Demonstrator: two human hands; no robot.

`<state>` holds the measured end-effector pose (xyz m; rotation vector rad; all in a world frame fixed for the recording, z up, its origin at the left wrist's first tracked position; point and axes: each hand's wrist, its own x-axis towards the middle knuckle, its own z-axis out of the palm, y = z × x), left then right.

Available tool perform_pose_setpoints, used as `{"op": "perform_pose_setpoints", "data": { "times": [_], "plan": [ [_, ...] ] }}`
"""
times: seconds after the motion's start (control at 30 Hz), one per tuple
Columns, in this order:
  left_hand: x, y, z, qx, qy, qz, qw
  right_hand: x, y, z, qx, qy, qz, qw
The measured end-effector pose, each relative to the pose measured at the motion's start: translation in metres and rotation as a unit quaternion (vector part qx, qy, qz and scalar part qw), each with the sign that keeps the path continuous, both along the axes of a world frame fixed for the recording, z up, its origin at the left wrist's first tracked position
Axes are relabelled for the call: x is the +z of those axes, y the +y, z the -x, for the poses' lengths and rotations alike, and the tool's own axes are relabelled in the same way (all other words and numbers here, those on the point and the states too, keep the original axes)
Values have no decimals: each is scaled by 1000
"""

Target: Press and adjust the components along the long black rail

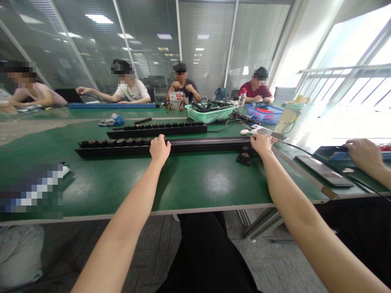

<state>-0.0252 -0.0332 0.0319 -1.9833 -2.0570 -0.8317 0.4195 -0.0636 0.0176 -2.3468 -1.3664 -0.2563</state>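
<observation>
A long black rail lies across the green table in front of me. Its left part carries a row of small black modules; farther right the channel shows bare. My left hand is closed over the rail at the end of that row, its fingertips hidden behind it. Around the rail's right end my right hand is closed, fingers partly out of sight. Just below that hand sits a loose black module. A second black rail with similar modules lies behind the first.
Beyond the rails stand a green basket of cables and a blue basket. A bottle and a phone are at right, near another person's hand. Several people sit along the far side. The table's front edge is close to me.
</observation>
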Motion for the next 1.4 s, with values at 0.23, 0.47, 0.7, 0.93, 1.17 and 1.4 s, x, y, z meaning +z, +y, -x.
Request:
{"op": "perform_pose_setpoints", "data": {
  "times": [0.23,0.47,0.7,0.93,1.17,1.4],
  "plan": [
    [-1,1,0,2,3,-4,1000,0,-1,0,-3,-26,8,1000],
    [0,1,0,-2,-2,1,1000,0,-3,-1,-2,-30,2,1000],
    [-1,2,1,-4,-7,0,1000,-2,-2,-1,-15,-27,-6,1000],
    [1,-1,0,-2,1,0,1000,-1,-6,0,-7,-1,-25,1000],
    [1,-1,0,-3,-1,3,1000,-1,-6,-5,-12,19,-20,1000],
    [1,-2,0,-4,1,1,1000,0,-1,-12,-22,86,-24,996]
  ]
}}
